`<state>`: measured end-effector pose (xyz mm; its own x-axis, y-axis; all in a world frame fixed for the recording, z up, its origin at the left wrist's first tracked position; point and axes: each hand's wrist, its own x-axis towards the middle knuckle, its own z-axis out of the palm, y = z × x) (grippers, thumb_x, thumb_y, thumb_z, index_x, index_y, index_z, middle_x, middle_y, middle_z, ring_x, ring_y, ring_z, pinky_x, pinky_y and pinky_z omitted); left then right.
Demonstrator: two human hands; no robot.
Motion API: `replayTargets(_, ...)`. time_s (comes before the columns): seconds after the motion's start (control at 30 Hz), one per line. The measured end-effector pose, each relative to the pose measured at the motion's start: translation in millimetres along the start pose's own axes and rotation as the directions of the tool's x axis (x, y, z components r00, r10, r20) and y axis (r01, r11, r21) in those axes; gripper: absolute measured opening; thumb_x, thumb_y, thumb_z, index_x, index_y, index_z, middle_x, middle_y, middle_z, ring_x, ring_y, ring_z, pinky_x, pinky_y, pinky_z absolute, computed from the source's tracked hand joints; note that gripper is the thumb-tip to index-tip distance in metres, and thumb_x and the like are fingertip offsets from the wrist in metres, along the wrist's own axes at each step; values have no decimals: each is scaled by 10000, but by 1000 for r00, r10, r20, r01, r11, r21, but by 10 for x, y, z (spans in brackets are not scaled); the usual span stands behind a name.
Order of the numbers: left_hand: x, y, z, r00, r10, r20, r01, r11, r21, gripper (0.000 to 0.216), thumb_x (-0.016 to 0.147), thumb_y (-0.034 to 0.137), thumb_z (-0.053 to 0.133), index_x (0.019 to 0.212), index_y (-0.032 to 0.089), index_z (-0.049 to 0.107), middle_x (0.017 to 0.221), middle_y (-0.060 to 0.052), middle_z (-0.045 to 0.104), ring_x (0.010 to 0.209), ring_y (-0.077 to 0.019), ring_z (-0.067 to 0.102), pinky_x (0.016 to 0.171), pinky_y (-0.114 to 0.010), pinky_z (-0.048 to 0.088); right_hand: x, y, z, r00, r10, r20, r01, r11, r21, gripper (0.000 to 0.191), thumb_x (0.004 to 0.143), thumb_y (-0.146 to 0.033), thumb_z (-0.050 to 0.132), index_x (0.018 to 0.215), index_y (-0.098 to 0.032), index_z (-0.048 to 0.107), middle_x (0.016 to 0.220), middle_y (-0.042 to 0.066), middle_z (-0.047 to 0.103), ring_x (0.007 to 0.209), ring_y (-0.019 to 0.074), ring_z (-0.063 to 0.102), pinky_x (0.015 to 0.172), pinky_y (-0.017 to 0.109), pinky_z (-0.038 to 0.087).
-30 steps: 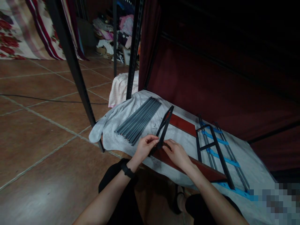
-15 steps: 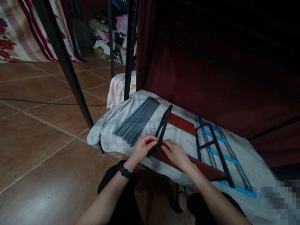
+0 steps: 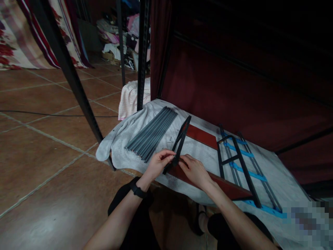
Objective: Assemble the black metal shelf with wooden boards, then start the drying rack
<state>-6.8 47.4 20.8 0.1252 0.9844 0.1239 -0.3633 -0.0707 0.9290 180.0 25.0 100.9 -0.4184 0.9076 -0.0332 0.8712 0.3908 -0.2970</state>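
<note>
My left hand (image 3: 159, 164) is closed in a pinch, thumb against forefinger, on a tiny shiny piece that looks like a screw (image 3: 174, 156). This piece is at the near side bar of a black metal end frame (image 3: 183, 137). On the other side of that bar, my right hand (image 3: 193, 169) has its fingertips closed on the frame near its lower corner. Two reddish-brown boards, a far one (image 3: 202, 136) and a near one (image 3: 230, 187), run from this frame to a second black frame (image 3: 240, 163). My fingers partly hide the joint.
A bundle of grey tubes (image 3: 152, 133) lies left on the grey cloth (image 3: 205, 159). Small loose hardware (image 3: 170, 140) lies near the tubes. Blue strips (image 3: 248, 172) with thin grey rods lie on the right. A dark upright post (image 3: 75, 83) rises at the left.
The view has shifted very slightly. Both hands stay at the same bar, with hardly any finger movement; the boards and frames have not moved.
</note>
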Motion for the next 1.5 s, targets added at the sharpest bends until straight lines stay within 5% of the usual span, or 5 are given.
replayTargets(0.43, -10, 12, -4, 997, 68, -37, -67, 998, 21, 356, 765, 438, 872, 1008, 189, 800, 963, -57, 740, 886, -181, 664, 788, -283, 537, 1, 16, 34, 1000, -9, -13, 9, 1000, 10, 286, 1090, -293, 441, 1258, -230, 664, 1191, 62, 724, 1095, 217, 704, 916, 320, 499)
replayTargets(0.6, -3, -7, 1, 999, 21, -49, -19, 999, 39, 335, 738, 465, 885, 858, 177, 762, 777, -16, 697, 745, -157, 630, 724, -278, 532, 2, 11, 26, 1000, -1, -12, 1, 1000, 1, 276, 1086, -289, 446, 1231, -231, 674, 1162, 59, 726, 1075, 213, 705, 906, 315, 498)
replayTargets(1.23, -3, -35, -33, 992, 121, -33, -114, 978, 174, 306, 828, 433, 823, 1005, 187, 781, 911, -51, 739, 851, -188, 664, 802, -302, 528, -1, 5, 11, 1000, -8, -10, 8, 1000, -1, 302, 1083, -284, 439, 1258, -231, 679, 1203, 69, 726, 1093, 215, 709, 936, 329, 515)
replayTargets(1.33, -28, -24, -22, 975, 221, 16, -214, 917, 336, 215, 929, 396, 719, 949, 188, 771, 905, -58, 742, 863, -198, 672, 826, -318, 528, -4, 3, 5, 1000, -8, -16, 9, 1000, 11, 301, 1085, -281, 437, 1262, -230, 675, 1215, 67, 728, 1111, 215, 707, 943, 327, 515)
replayTargets(1.5, -133, 35, -12, 878, 441, 184, -453, 646, 614, 289, 1059, 316, 514, 1237, 214, 717, 1121, -108, 734, 1056, -232, 682, 957, -375, 530, -9, 42, 38, 1000, -19, -23, 20, 1000, 17, 301, 1083, -295, 434, 1257, -236, 672, 1209, 71, 735, 1108, 228, 711, 935, 339, 525)
